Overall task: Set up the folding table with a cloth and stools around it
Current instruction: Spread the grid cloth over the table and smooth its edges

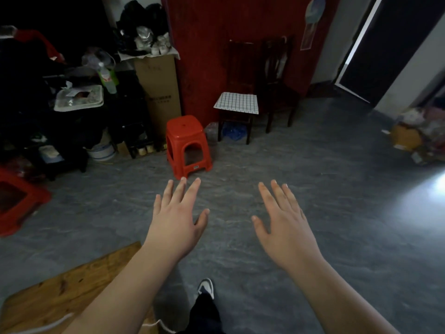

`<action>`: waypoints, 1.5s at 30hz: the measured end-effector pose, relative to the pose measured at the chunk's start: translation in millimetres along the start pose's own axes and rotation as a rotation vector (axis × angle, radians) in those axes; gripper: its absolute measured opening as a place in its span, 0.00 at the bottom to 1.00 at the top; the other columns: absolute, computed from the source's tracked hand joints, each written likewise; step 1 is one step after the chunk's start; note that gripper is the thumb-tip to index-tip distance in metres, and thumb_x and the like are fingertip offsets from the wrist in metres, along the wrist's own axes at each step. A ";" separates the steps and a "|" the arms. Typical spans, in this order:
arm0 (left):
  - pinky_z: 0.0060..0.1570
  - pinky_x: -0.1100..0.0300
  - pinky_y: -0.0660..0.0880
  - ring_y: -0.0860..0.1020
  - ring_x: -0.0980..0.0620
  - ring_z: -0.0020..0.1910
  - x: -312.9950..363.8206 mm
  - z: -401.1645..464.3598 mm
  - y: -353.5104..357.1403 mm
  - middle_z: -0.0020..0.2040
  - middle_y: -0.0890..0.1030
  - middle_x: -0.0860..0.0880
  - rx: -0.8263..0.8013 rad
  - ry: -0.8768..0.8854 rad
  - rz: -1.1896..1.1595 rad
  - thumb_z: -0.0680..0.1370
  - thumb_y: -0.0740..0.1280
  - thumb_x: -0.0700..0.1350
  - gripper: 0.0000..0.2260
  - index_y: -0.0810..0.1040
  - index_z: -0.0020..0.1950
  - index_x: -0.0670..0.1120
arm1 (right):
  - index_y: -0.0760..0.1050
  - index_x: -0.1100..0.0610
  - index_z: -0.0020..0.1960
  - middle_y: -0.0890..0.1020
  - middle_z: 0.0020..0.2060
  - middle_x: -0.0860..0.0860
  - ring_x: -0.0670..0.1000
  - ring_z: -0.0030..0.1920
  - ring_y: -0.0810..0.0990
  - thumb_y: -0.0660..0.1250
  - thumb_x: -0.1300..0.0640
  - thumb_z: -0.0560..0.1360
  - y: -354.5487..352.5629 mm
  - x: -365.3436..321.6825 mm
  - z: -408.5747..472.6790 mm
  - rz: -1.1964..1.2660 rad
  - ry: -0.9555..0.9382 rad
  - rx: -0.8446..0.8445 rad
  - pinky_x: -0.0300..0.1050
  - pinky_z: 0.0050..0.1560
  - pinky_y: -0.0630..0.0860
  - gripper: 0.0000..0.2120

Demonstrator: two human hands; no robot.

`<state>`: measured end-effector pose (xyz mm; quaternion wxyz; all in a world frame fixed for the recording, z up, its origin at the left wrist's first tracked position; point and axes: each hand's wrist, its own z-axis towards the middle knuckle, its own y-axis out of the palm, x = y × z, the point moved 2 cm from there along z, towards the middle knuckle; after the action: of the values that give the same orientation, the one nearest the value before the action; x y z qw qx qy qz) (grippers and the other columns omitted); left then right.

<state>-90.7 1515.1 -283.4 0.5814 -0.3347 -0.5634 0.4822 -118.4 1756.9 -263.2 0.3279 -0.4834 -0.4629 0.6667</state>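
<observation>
A red plastic stool (187, 145) stands upright on the grey floor ahead of me, beside a cardboard box. Both my hands stretch forward, palms down, fingers straight and spread, holding nothing. My left hand (177, 218) hovers just short of the stool's near feet. My right hand (285, 222) is level with it, further right, over bare floor. A white cloth with a dark grid (237, 102) lies folded on the seat of a dark wooden chair (237, 75). A wooden tabletop corner (65, 288) shows at the bottom left. Another red stool (16, 201) sits at the left edge, partly cut off.
A second dark chair (277, 80) stands against the red wall. Cluttered shelves (79, 100) and a tall cardboard box (160, 92) fill the left. Boxes and bags (414, 136) lie at the right. A dark doorway (390, 44) opens at the back right. My foot (206, 288) is below.
</observation>
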 end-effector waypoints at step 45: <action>0.75 0.39 0.52 0.48 0.45 0.79 6.8 969.8 254.9 0.81 0.55 0.49 -0.158 -0.039 0.005 0.77 0.57 0.61 0.33 0.50 0.79 0.58 | 0.45 0.44 0.80 0.49 0.81 0.49 0.51 0.80 0.43 0.54 0.41 0.79 97.8 294.6 958.0 -0.056 -0.016 -0.228 0.51 0.76 0.48 0.33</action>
<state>-1086.5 1451.2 -382.1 0.5408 -0.3716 -0.6102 0.4441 -1119.3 1695.2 -355.5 0.2855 -0.4994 -0.5516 0.6040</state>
